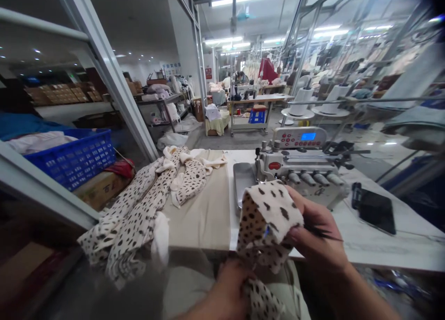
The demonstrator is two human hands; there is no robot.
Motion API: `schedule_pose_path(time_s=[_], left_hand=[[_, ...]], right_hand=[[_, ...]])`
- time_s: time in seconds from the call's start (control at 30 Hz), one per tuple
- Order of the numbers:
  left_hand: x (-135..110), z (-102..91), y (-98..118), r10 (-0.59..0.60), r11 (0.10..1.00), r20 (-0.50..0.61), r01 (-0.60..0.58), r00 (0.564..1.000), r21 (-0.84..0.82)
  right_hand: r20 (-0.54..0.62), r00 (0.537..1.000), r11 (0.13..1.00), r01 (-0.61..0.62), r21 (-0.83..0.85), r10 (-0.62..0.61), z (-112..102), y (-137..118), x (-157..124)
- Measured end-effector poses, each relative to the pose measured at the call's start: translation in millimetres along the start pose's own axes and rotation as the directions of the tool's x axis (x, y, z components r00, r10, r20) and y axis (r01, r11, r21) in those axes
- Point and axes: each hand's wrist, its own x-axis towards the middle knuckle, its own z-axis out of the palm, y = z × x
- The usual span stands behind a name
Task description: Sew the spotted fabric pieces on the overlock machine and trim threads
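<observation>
Right hand (314, 232) clamps the top of a spotted cloth (266, 216), a dark pointed tool (323, 235) alongside its fingers. Left hand (227, 290) grips the cloth's lower end.

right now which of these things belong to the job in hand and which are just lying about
In hand: spotted fabric piece, held by left hand and right hand; dark snips in the right hand; likely the sewing machine and the spotted fabric pile.
Lying about: black phone, blue crate, cardboard box.
</observation>
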Motion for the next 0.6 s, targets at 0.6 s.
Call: schedule_pose_path(time_s=[0.6], left_hand=[[66.5,-113.9,205.9,0.196,0.623,-0.291,-0.348,0.936,-0.700]], right_hand=[[-0.177,0.879,0.888,-0.457,-0.055,0.442,45.3,23.3,-31.2]])
